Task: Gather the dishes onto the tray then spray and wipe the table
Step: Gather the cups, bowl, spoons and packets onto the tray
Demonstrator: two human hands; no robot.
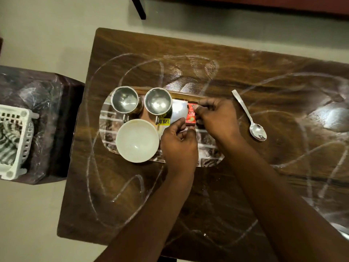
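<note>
Wood-grain tabletop is still all chalky swirls, so I'd say no spraying or wiping yet, and both hands are over the tray, left hand and right hand pinched together on a small red packet. White bowl and two steel cups are already on it. Spoon still lies off to the right; the white basket with a striped cloth sits on a chair, left.

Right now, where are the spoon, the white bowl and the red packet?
spoon (258, 131), head view, on its bowl end.
white bowl (137, 140), head view, inside centre.
red packet (190, 115), head view, printed face.
</note>
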